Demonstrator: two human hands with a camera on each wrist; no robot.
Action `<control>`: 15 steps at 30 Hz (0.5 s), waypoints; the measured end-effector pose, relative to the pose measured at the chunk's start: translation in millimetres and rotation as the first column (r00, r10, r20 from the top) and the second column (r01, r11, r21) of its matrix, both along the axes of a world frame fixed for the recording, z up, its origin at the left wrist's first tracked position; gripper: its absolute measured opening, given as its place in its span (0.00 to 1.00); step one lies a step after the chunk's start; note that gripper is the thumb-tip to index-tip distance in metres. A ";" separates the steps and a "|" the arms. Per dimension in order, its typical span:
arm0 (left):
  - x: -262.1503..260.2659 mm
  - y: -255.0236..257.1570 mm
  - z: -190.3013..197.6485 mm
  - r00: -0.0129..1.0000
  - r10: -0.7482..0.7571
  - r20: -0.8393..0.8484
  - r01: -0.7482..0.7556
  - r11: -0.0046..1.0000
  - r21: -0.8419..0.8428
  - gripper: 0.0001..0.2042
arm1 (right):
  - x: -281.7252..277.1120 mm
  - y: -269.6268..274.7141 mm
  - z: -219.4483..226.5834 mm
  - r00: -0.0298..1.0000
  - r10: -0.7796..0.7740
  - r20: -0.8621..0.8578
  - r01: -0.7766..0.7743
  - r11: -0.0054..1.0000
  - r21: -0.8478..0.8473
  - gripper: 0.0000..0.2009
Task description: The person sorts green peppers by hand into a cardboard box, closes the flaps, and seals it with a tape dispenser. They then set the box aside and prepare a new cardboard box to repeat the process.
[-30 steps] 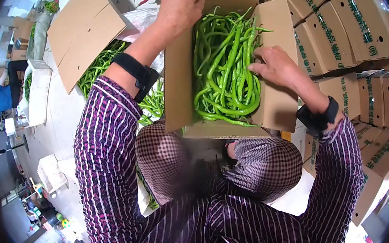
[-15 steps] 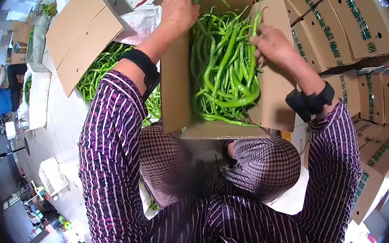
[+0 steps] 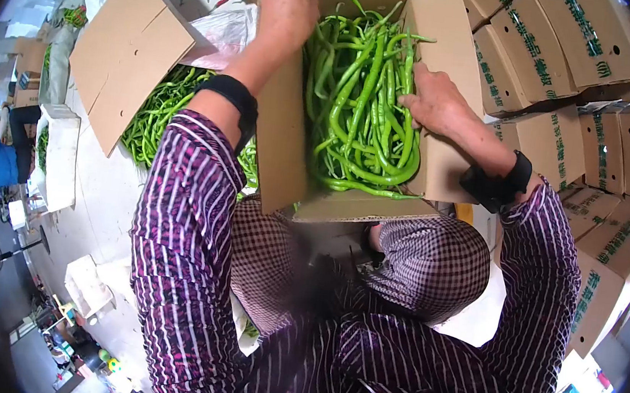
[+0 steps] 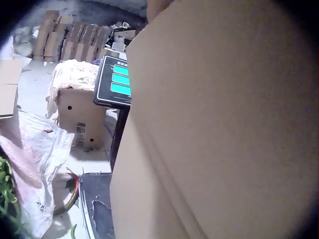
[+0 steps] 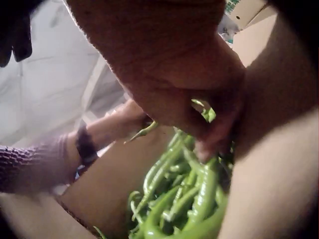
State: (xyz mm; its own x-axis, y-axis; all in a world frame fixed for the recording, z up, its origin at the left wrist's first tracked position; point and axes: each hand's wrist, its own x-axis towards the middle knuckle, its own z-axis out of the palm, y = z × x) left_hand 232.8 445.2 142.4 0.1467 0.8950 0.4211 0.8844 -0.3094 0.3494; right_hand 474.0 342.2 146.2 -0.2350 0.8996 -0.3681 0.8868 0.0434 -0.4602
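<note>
A cardboard box [image 3: 284, 139] full of long green chili peppers [image 3: 374, 111] stands open before me. My left hand [image 3: 288, 11] grips the top of its left flap, and a pepper curves out beside the fingers. That flap [image 4: 224, 124] fills most of the left wrist view, with a bit of finger at its upper edge. Inside the box's right side, my right hand [image 3: 440, 102] has its fingers curled among the peppers. A piece of green pepper [image 5: 203, 109] shows within the curl of that hand, and a fingertip [image 5: 204, 152] presses onto the pile.
Stacked printed cartons [image 3: 537, 59] rise on the right. On the left, a propped cardboard sheet [image 3: 130, 54] leans over more green peppers [image 3: 156, 118]. A scale with a lit green display [image 4: 120, 79] stands beyond the box. A person in blue [image 3: 0, 162] is at far left.
The right hand has lowered the pepper it held upright half a second ago and moved down along the box's right side. The left hand stays at the left flap, where a pepper appeared beside it.
</note>
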 end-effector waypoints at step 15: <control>32.5 -22.9 -4.0 0.939 -0.340 0.051 0.339 0.891 -0.302 0.15 | -0.7 50.7 24.7 0.993 0.089 0.080 -0.119 0.813 0.570 0.09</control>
State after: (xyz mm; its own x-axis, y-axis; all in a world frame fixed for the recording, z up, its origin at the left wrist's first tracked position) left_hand 265.3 422.3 138.4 0.4656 0.8742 0.1378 0.7454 -0.4713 0.4715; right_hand 473.3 392.9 170.9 -0.3348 0.9223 0.1929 0.8821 0.3788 -0.2802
